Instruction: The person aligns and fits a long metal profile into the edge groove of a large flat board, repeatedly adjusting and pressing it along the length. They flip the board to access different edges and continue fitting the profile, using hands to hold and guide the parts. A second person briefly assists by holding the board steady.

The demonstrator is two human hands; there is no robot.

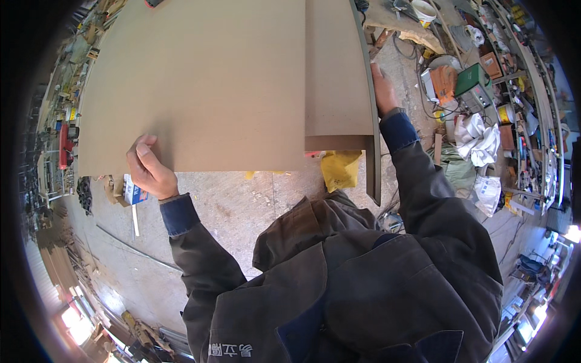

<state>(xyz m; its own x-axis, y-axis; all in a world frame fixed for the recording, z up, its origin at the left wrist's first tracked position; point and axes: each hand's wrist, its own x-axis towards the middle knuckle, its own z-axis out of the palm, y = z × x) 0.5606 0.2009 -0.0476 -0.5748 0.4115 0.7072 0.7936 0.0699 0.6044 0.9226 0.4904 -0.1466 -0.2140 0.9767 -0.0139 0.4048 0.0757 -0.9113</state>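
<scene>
A large, flat brown panel (206, 85) fills the upper middle. Along its right side runs a lower, recessed strip (336, 78), bounded by a narrow raised brown edge piece (371, 127). At the panel's near left edge is my left hand (150, 166), its fingers and thumb curled together over the border; a soft shadow falls beside them. My right hand (384, 91) grips the edge piece from its outer side, with the fingertips partly hidden behind it.
Beneath the panel, a yellow sheet or bag (341, 170) lies near my legs. On the right are a green box-shaped machine (474, 88), crumpled white sacks (478, 139) and cables. A white bucket (423, 11) stands far right. Crowded shelves line the left; a thin rod (136, 247) lies on the floor.
</scene>
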